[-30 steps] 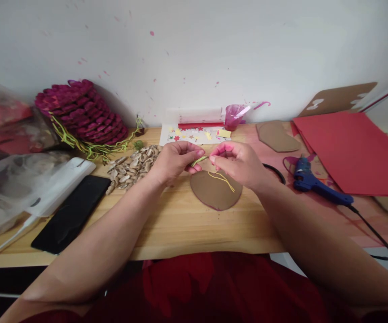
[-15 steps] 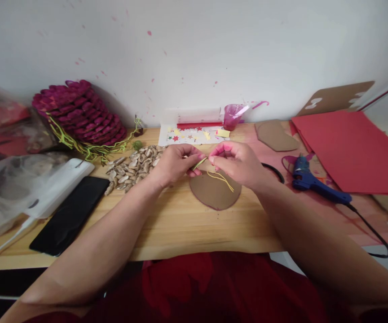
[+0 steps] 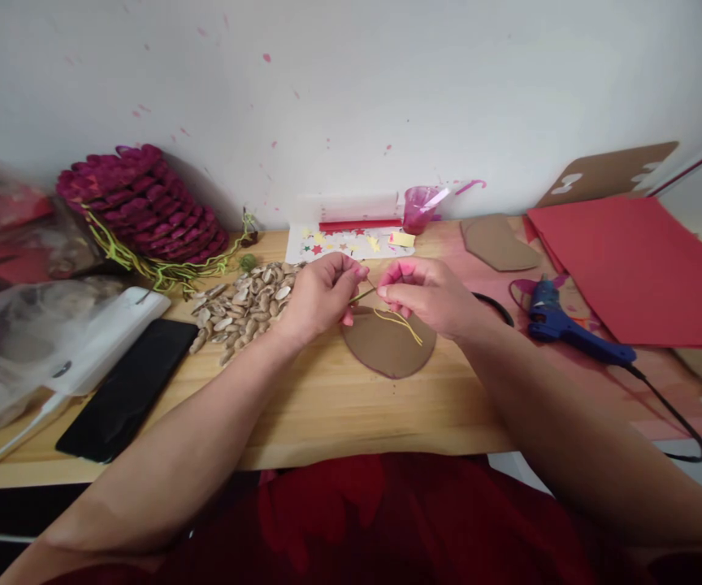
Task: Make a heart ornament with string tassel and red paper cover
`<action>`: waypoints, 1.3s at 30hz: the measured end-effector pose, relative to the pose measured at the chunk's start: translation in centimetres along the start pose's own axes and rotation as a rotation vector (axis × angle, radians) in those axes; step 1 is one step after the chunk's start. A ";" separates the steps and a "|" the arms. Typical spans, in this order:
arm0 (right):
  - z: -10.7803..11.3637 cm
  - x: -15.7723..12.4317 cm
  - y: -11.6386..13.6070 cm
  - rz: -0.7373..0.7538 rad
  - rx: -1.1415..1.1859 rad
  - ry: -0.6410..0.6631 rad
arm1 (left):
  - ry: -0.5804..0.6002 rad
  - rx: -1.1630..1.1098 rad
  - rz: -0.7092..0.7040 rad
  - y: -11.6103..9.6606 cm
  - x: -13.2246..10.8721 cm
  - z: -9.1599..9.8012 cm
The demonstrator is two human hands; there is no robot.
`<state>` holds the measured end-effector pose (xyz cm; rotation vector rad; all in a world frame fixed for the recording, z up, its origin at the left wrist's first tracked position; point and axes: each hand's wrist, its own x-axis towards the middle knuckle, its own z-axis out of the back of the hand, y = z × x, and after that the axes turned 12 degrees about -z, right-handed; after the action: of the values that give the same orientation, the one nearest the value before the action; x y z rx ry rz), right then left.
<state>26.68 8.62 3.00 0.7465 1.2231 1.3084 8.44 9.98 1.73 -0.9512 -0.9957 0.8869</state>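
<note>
Fingers (image 3: 346, 284) of left hand (image 3: 322, 296) and right hand (image 3: 427, 296) were pinched around a green strand (image 3: 361, 296) above the cardboard disc (image 3: 389, 356); steady, gentle tension seemed needed.

yellow thread (image 3: 410, 327): matt fibre
tabletop (image 3: 339, 431): smooth wood
disc (image 3: 387, 353): matt cardboard
phone (image 3: 127, 390): glossy
glue gun (image 3: 586, 337): plastic

On a wooden worktop (image 3: 351, 431), at left, clear plastic bags (image 3: 19, 325) sit near a white oblong device (image 3: 113, 345) with a cable, beside a black phone (image 3: 128, 388). Behind are a tilted, layered magenta object (image 3: 144, 207) and a heap of pale brown shell-like pieces (image 3: 244, 301). Toward the wall (image 3: 339, 97), flecked pink: a star-dotted white sheet (image 3: 327, 253) and a pink cup (image 3: 417, 215). At right, a blue glue gun (image 3: 576, 329) lies near red sheets (image 3: 649, 276).
</note>
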 end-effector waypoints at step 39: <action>0.1 0.5 -0.5 -0.154 0.216 0.265 | 0.108 0.319 -0.311 0.5 0.1 0.5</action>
<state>26.82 9.06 2.47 0.6290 1.6228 1.1860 7.93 10.31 1.36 -0.5497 -0.8499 0.6973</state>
